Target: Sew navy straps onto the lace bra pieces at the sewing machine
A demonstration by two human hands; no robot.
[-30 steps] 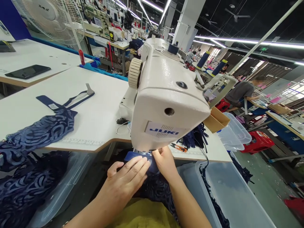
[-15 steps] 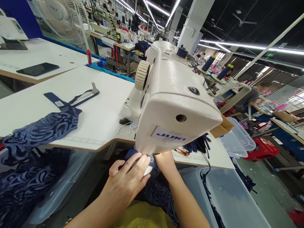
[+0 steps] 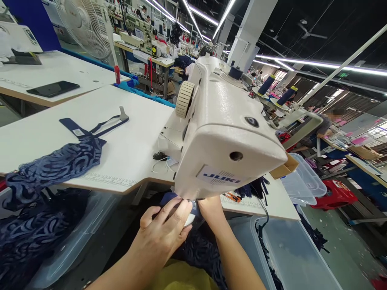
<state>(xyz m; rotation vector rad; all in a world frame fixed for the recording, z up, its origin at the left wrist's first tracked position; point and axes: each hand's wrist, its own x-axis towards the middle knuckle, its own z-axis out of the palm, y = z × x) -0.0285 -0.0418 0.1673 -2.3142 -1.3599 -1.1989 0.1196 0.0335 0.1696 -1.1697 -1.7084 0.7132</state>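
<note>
Below the head of a white JUKI sewing machine [image 3: 229, 141], my left hand [image 3: 165, 229] is closed on the front edge of a navy garment [image 3: 204, 251]. Its fingers lie close together, beside a smooth white rounded piece [image 3: 190, 219] at the cloth. My right hand [image 3: 211, 209] is at the garment's other side; the machine head hides its fingers. The patterned part of the garment hangs down toward my lap. The needle and presser foot are out of sight.
Another patterned navy garment [image 3: 60, 163] with straps lies on the white table [image 3: 139, 121] at left. Orange-handled snips [image 3: 232, 197] and dark strips [image 3: 254, 189] rest right of the machine. Clear plastic bins [image 3: 299, 249] stand below. A phone [image 3: 53, 89] lies on the far-left table.
The whole view has shifted slightly, so the machine and table appear a little lower and to the right. My hands keep nearly the same hold at the cloth.
</note>
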